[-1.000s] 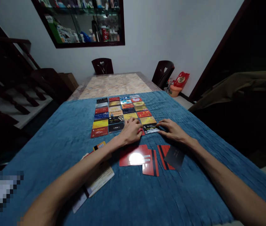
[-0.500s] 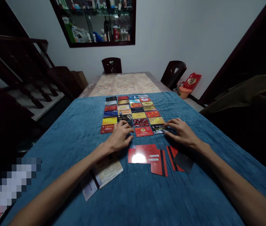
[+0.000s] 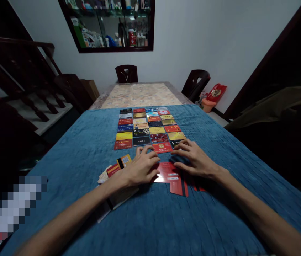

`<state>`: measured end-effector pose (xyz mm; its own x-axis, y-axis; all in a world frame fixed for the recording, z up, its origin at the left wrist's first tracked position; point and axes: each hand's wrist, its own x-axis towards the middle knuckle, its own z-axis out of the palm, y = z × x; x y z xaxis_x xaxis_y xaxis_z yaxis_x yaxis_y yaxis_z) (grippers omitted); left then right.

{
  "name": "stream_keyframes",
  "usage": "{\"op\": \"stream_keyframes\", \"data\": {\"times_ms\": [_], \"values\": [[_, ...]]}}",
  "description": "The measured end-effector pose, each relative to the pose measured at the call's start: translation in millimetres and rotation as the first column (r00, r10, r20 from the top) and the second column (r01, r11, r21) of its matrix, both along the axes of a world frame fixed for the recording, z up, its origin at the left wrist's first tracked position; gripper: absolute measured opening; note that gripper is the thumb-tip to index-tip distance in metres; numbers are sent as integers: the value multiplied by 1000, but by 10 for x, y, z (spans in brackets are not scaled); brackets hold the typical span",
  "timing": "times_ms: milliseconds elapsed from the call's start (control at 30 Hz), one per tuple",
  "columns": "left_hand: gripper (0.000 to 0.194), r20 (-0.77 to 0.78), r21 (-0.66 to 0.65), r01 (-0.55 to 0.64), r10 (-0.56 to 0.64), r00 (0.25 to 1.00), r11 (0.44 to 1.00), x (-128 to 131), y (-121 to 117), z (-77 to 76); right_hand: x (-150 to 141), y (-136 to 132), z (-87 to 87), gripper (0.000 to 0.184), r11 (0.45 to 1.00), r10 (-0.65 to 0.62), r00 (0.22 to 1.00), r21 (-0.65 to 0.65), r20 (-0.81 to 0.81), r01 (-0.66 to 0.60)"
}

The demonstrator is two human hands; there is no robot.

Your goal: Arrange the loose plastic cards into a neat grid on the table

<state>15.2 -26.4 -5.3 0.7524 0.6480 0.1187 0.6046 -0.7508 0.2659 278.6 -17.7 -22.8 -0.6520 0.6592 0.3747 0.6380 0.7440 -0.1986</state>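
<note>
Several cards lie in a grid of rows on the blue cloth, among them a red card and a black card in the nearest row. My left hand is over the near side of that row, fingers bent and apart, its fingertips by the red card. To its right, my right hand hovers with spread fingers, partly covering a black card at the row's right end. Below my hands are loose red cards, one showing a dark stripe. An orange card tops a loose pile beside my left wrist. I see nothing held.
The blue cloth covers the near part of a table with a patterned top. Dark wooden chairs stand at the far end. A red bag and an orange bin are on the floor at right.
Both hands have drawn nearer to me, and toward each other. The left one uncovers the black card and the loose pile's top; the right one now covers part of the loose red cards.
</note>
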Motion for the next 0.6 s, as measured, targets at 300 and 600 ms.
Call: {"op": "stream_keyframes", "data": {"times_ms": [300,600], "values": [[23,-73,-44,45,-48,996,998,13,-53,-6,-148,-120,7,39,995,68,995,-72,73,-62],[19,-88,-12,66,-67,994,998,9,-47,-24,-197,-140,-29,38,984,118,987,-147,108,-101]]}}
